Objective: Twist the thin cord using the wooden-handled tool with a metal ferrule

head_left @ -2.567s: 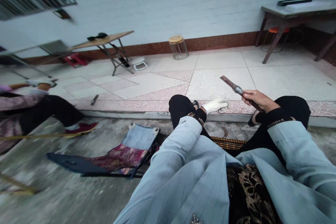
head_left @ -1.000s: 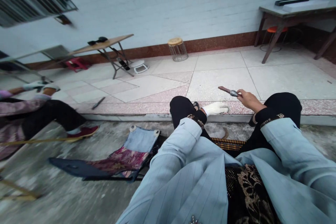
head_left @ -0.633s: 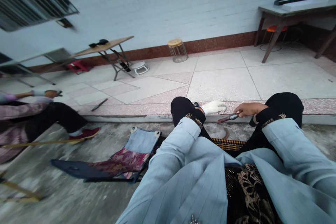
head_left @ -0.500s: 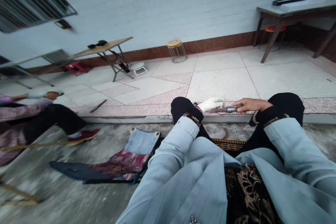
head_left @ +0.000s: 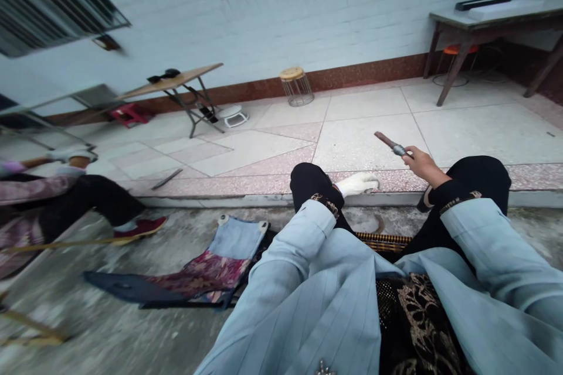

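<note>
My left hand (head_left: 358, 183), in a white glove, rests low over the front edge of the tiled step, just past my left knee. Its fingers are drawn together and bent down; whatever they may hold is hidden. My bare right hand (head_left: 421, 164) is wrapped round the handle of a knife-like tool (head_left: 387, 142) with a brown, rusty-looking blade and a silvery collar. The blade is raised above the tiles, pointing up and left, apart from the gloved hand. Most of the handle is covered by my fingers.
A low fabric chair (head_left: 222, 258) stands at my left. Farther left sits another person with gloved hands (head_left: 73, 155); a dark blade-like tool (head_left: 167, 179) lies on the step nearby. A round stool (head_left: 295, 85), a folding table (head_left: 189, 75) and a wooden table (head_left: 492, 20) stand along the wall.
My right hand has lifted the knife-like tool up and away from the gloved left hand; its blade has swung from level to slanting upward. The left hand has shifted slightly right and lower.
</note>
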The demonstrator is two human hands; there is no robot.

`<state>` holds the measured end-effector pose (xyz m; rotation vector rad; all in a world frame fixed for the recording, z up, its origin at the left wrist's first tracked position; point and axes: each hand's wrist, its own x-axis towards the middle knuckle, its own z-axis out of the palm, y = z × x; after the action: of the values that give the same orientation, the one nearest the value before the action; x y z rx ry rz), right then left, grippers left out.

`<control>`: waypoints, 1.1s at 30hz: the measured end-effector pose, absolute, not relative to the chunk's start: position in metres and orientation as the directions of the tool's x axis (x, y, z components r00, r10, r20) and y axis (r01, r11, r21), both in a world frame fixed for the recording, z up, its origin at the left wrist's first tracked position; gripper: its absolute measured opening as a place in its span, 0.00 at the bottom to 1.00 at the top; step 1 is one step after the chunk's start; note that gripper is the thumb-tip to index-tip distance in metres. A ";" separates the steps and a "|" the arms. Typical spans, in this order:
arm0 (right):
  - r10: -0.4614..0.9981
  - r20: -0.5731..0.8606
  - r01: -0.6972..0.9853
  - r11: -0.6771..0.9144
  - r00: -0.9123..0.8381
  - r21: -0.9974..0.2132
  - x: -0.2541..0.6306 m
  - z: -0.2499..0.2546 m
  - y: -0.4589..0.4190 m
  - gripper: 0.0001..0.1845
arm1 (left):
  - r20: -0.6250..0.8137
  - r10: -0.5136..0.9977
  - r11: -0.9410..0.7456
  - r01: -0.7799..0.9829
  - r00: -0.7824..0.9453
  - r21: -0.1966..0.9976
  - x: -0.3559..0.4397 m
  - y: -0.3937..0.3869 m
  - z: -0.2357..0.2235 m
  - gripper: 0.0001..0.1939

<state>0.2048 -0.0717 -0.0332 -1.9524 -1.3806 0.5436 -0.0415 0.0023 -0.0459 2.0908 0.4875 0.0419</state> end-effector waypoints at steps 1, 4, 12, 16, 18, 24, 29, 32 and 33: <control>0.938 0.074 0.768 -0.231 0.339 -0.597 0.205 -0.033 -0.073 0.21 | -0.153 0.355 -0.483 0.321 0.922 0.815 -0.041 0.000 -0.041 0.14; 0.969 0.034 0.926 -0.224 0.246 -0.303 0.202 -0.034 -0.078 0.23 | -0.133 0.328 -0.532 0.299 0.935 0.792 -0.043 -0.006 -0.028 0.12; 0.952 -0.296 0.992 0.046 -0.080 -0.118 0.194 -0.042 -0.081 0.19 | -0.121 0.368 -0.583 0.330 0.922 0.743 -0.040 -0.016 -0.007 0.11; 0.835 -0.447 0.905 0.133 -0.322 -0.404 0.198 -0.038 -0.084 0.20 | -0.108 0.401 -0.577 0.342 0.910 0.741 -0.039 -0.002 -0.002 0.10; 0.774 -0.469 0.803 0.085 -0.426 -0.589 0.203 -0.031 -0.086 0.23 | -0.092 0.437 -0.565 0.353 0.895 0.746 -0.042 0.009 -0.001 0.11; 0.898 -0.077 0.307 0.067 -0.433 -0.949 0.209 -0.006 -0.093 0.31 | -0.058 0.530 -0.499 0.367 0.846 0.785 -0.046 0.025 -0.014 0.17; 0.998 0.048 0.021 0.047 0.036 -0.999 0.204 -0.010 -0.089 0.26 | -0.098 0.432 -0.493 0.326 0.897 0.807 -0.036 0.014 -0.027 0.16; 0.973 -0.041 0.239 -0.096 0.228 -0.966 0.206 -0.021 -0.080 0.25 | -0.131 0.322 -0.522 0.291 0.938 0.802 -0.032 0.008 -0.028 0.15; 0.962 -0.050 0.387 -0.155 0.268 -0.909 0.206 -0.024 -0.078 0.24 | -0.137 0.305 -0.529 0.287 0.943 0.799 -0.032 0.007 -0.028 0.15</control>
<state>0.2063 -0.0783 -0.0244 -1.6999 -1.2487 0.8633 -0.0316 0.0075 -0.0280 2.1569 0.4175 0.0238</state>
